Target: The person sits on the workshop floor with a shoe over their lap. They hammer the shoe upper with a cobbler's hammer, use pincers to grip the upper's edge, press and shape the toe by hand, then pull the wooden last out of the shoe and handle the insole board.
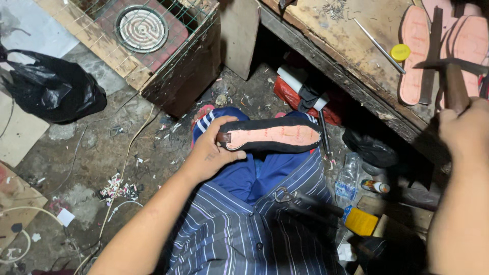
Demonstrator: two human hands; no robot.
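My left hand (211, 147) grips the heel end of a black shoe (272, 137) turned sole-up over my lap, its pink insole board facing me. My right hand (466, 130) is raised at the right edge, closed around the wooden handle of a hammer (451, 76) whose dark metal head points left over the workbench. Pliers with a yellow-tipped handle (326, 206) rest on my striped shirt.
A wooden workbench (356, 56) at the upper right carries pink insoles (415, 51), a metal rod, a yellow cap (400, 51) and small nails. A box with a coil heater (141, 29) stands upper left, a black bag (53, 89) beside it. Bottles and scraps litter the floor.
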